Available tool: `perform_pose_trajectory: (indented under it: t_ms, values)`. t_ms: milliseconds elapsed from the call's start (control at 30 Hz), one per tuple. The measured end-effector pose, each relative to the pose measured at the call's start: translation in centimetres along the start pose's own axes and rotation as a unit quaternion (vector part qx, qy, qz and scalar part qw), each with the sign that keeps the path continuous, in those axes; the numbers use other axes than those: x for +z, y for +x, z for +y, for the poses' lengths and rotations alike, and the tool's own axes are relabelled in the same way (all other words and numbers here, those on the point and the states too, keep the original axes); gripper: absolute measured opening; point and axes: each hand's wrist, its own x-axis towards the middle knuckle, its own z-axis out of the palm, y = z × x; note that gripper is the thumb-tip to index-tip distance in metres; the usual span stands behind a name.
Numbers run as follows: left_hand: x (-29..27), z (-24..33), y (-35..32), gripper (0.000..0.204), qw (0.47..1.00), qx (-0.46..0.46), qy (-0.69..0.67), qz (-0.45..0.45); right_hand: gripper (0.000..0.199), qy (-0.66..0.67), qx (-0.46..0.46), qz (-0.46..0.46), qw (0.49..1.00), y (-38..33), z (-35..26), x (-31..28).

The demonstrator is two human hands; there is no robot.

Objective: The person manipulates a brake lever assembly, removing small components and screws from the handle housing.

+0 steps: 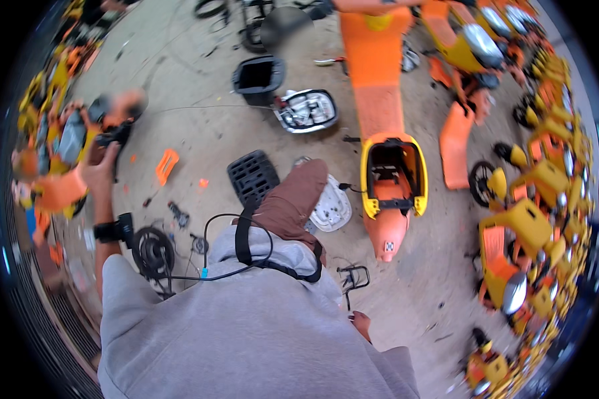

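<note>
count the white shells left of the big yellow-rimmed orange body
2: a dark-rimmed shell beside the black bin, and a perforated shell partly behind the brown trouser leg; others may be hidden.

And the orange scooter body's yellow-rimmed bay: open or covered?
Open: no cover sits over the yellow-rimmed bay; its interior shows.

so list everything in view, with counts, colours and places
scooter body: one, orange and yellow, centre right
bin: one, black, upper middle
shell part: one, white-and-black, upper middle
slotted panel: one, black, centre
perforated piece: one, white, centre
loose wheel: one, black, left floor
metal frame: one, black, lower middle
curved panel: one, orange, right
plastic frame: one, orange, left floor
scooters: many, mostly yellow, right side
trouser leg: one, brown, centre
hoodie: one, grey, bottom
left hand: one, bare, left side
right hand: one, bare, lower middle
</note>
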Motion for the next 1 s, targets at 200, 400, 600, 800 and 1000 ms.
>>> perform_pose_trajectory:
  t_ms: [200, 400, 600, 800, 1000]
  values:
    - [-24.4, 8.1, -6.7, 0.038, 0.946, 0.044, 0.162, 0.279, 0.025, -0.084, -0.063, 0.003, 0.995, 4.5, -9.4, -1.8]
    - [-29.6, 12.8, -12.0, 0.045, 0.828, -0.063, 0.309, 0.464, 0.027, -0.154, -0.126, -0.115, 0.973, 3.6, -16.1, 8.0]
    - [-33.9, 2.2, -14.2, 0.055, 0.849, -0.089, 0.227, 0.468, 0.032, -0.206, -0.158, -0.152, 0.954, -2.4, -21.6, 19.8]
    - [-37.9, -9.3, -9.0, 0.055, 0.831, -0.141, 0.242, 0.481, 0.029, -0.229, -0.194, -0.113, 0.947, -5.1, -26.2, 30.0]
    - [-46.8, -13.2, 0.5, 0.063, 0.645, -0.241, 0.476, 0.547, 0.029, -0.388, -0.238, -0.093, 0.885, -12.5, -28.4, 39.0]
